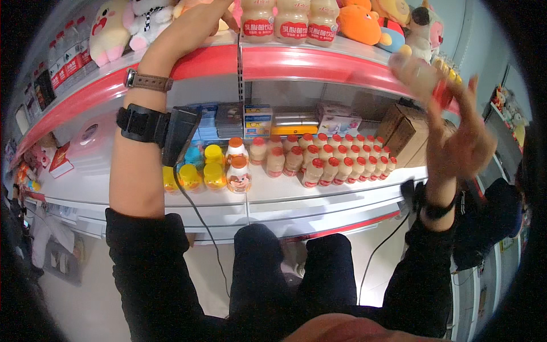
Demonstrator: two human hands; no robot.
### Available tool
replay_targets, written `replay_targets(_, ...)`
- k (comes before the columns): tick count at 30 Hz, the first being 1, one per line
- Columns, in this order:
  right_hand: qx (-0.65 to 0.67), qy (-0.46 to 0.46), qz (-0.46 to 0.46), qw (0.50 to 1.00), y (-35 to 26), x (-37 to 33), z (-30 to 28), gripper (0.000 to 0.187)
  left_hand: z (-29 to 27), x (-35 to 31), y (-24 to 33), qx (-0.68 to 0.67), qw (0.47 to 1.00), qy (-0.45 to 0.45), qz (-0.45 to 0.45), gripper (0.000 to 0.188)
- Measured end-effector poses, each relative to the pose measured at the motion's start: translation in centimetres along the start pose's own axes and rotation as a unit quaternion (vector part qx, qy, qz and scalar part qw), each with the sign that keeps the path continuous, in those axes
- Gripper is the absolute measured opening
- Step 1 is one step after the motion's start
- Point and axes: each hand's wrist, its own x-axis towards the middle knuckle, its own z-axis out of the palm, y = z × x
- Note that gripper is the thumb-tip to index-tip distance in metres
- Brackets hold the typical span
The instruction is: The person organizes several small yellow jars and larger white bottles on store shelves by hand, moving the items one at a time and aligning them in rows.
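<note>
Black fabric: your two sleeves (142, 251), rolled to the forearms.

Left wrist: one watch (151, 81) on a brown strap, with a black band (142, 124) below it. Right wrist: one dark wristband (440, 211).

Right hand (461, 134): yours, raised at the right, blurred, its fingertips closed on one small pale bottle (419, 74). The bottle lies up and left of your palm, before the upper shelf's red edge; its long axis slants from upper left down to the red part at your fingers. Blur hides whether that red is cap or label.

Left hand (199, 23): yours, reaching over the upper shelf (325, 62), partly cut off by the top edge; you cannot tell from here whether it grasps anything. Its fingertips come just beside the leftmost of the upright pale bottles (292, 25) with red labels. This hand is nearer to that row; the bottle in your right hand lies well apart, to the row's right.

Same shelf: an orange plush toy (360, 24) right of the row; a white plush toy (151, 23) left.

Lower shelf (279, 196): yellow-topped containers (215, 175), orange-capped white bottles (239, 174), ranks of red-capped bottles (345, 168). Behind, at right: one cardboard box (404, 134).
</note>
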Motion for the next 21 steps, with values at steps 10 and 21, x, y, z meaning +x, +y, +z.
replay_targets(10, 0.373, -0.049, 0.265, 0.888, 13.7, 3.1, 13.1, 0.033, 2.2, 1.5, -4.5, 0.015, 0.992, 0.025, 0.125, 0.067)
replay_targets(21, 0.485, -0.178, 0.296, 0.803, 13.2, 3.7, 15.2, 0.017, 2.4, 1.4, -4.5, 0.068, 0.993, 0.037, 0.086, 0.079)
